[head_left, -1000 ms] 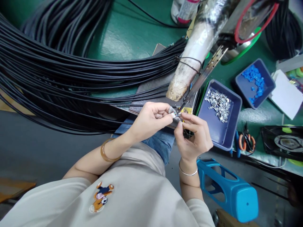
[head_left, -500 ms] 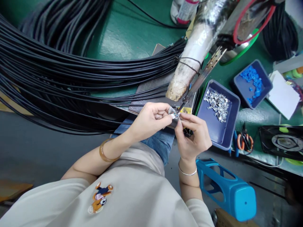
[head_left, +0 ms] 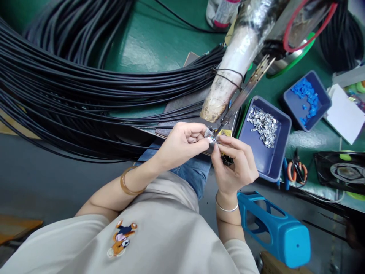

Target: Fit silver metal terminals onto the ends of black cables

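In the head view, a thick bundle of black cables (head_left: 85,87) sweeps across the green workbench (head_left: 148,42) from the left. It runs under a cylinder wrapped in shiny film (head_left: 236,57), which slants down toward the near bench edge. A thin metal strip (head_left: 248,85) runs down beside the cylinder and ends just above the hands.

To the right of the hands sits a blue tray (head_left: 256,160) holding a heap of small metal clips (head_left: 264,125). Farther right, a second blue tray (head_left: 296,110) holds blue plastic pieces (head_left: 306,95). Orange-handled snips (head_left: 296,171) lie near the bench edge, beside a black fan (head_left: 342,173), with white paper (head_left: 345,114) behind them. A blue plastic stool (head_left: 285,236) stands below the bench, at the person's right.

The left hand (head_left: 182,146) is curled, with thumb and forefinger pinched on a small metal piece (head_left: 212,139). This piece is held over the bench edge, above the jeans (head_left: 194,173). The right hand (head_left: 234,163) meets it from the other side, its fingertips closed on the same piece, and nothing blocks either hand. An amber bangle (head_left: 127,182) circles the left wrist and a silver bracelet (head_left: 225,208) the right.

A yellow label (head_left: 225,133) behind the fingers is too small to read. The shirt carries a cartoon print (head_left: 122,238) without legible words.
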A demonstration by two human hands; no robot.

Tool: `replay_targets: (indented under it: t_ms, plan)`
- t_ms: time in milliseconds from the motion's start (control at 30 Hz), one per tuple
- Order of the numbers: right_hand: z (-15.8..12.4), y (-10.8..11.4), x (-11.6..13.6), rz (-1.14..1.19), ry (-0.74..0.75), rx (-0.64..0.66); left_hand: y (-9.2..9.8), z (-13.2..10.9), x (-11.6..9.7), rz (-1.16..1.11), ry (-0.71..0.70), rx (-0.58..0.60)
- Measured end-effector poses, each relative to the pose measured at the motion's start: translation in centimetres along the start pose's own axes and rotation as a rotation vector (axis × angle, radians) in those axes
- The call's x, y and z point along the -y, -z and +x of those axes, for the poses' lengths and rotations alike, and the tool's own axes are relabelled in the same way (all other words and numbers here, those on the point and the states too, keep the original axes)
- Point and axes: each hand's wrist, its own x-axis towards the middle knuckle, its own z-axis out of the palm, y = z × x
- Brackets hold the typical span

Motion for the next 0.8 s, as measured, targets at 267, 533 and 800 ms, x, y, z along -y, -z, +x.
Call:
replay_targets:
  t_ms: [267,533,800]
  plan:
    - [-0.01,-0.01,-0.02,0.025,-0.001,0.017,0.25,0.04,-0.54,-0.024,0.063,0.013]
    - [-0.07,0.07,-0.19,0.007,0.015,0.014,0.35,0.15,-0.24,-0.013,0.091,0.032]
    - [0.03,0.01,-0.17,0.004,0.012,0.016,0.21,0.11,-0.33,-0.026,0.072,0.017]
